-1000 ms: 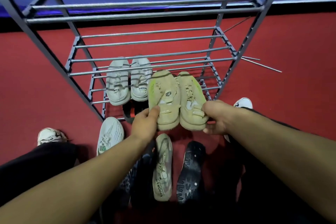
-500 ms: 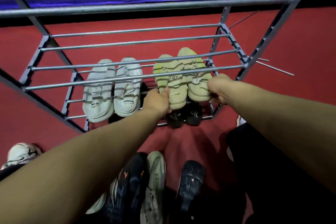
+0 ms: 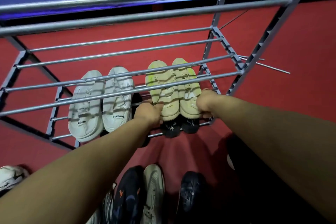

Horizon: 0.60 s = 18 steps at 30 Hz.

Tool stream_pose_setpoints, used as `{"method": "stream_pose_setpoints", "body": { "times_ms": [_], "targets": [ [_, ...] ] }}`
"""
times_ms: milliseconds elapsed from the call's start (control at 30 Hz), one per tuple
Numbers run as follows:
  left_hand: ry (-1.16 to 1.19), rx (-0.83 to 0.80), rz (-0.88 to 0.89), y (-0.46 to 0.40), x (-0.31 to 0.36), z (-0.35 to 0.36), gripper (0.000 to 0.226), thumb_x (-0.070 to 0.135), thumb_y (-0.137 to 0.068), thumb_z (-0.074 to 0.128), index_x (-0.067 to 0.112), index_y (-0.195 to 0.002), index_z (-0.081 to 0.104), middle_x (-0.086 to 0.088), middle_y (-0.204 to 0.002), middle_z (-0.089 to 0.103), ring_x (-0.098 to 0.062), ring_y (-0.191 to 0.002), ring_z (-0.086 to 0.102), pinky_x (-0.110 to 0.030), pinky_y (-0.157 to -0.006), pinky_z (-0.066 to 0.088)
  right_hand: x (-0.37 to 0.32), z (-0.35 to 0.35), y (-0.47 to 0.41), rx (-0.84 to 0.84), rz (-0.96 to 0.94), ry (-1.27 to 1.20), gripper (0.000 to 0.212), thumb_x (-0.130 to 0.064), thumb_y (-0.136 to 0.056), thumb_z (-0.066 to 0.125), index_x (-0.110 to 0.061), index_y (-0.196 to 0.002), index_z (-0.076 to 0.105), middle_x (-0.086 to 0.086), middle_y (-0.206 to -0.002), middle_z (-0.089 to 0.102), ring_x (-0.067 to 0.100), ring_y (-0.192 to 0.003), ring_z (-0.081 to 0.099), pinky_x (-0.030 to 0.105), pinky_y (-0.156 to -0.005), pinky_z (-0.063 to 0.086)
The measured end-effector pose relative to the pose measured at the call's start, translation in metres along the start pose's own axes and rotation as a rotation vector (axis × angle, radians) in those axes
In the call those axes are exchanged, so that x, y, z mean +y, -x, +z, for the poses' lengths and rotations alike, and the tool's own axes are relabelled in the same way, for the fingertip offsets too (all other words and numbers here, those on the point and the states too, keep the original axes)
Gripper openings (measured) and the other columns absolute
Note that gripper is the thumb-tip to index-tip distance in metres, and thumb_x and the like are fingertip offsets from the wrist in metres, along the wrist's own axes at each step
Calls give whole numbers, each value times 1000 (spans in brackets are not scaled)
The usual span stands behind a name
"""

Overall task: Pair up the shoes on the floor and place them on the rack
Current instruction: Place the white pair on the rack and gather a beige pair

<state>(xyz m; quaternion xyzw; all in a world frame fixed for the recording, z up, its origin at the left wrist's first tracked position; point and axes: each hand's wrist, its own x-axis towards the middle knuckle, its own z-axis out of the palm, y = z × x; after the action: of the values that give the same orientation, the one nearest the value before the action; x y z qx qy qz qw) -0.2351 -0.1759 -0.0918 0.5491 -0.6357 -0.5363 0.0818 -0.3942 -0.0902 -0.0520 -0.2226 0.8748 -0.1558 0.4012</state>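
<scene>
A: Near to far, rack as the anchor. In front of it on the red floor: a dark sneaker with orange marks, a grey sneaker touching it, a dark shoe sole-up just right of those. No readable text there.

B: Hands?

A: Both at the rack's front edge. Left hand pinches the heel of the left beige shoe; right hand has its fingers curled round the heel of the right beige shoe.

B: Axis?

A: Long axes run straight away from the hands, toes toward the rack's back, heels just at the front rail. Pair lies side by side, touching, on the rack's right half. Probably seated already; hard to tell through the bars.

B: Writing?

A: White pair on the rack's left half: "DESIGN" on one heel, "ED" on the other. Black pair a shelf below has heel print, unreadable.
</scene>
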Motion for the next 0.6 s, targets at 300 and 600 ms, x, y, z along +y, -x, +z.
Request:
{"method": "stream_pose_setpoints", "body": {
  "times_ms": [300,600],
  "targets": [
    [-312,-19,59,0,-7,-4,78,74,-72,36,11,-109,63,-17,-108,71,-37,-96,68,-47,-86,56,8,0,4,132,-134,489,32,-12,-81,42,-4,-104,63,17,-112,63,35,-98,61,34,-77,49],
    [-485,-28,195,118,-39,-45,20,28,-87,53,26,-99,68,2,-102,73,-21,-99,67,-30,-90,50,24,2,51,379,-296,839,42,-28,-93,38,-14,-133,42,9,-132,53,36,-116,57,42,-76,38]
  ]
}}
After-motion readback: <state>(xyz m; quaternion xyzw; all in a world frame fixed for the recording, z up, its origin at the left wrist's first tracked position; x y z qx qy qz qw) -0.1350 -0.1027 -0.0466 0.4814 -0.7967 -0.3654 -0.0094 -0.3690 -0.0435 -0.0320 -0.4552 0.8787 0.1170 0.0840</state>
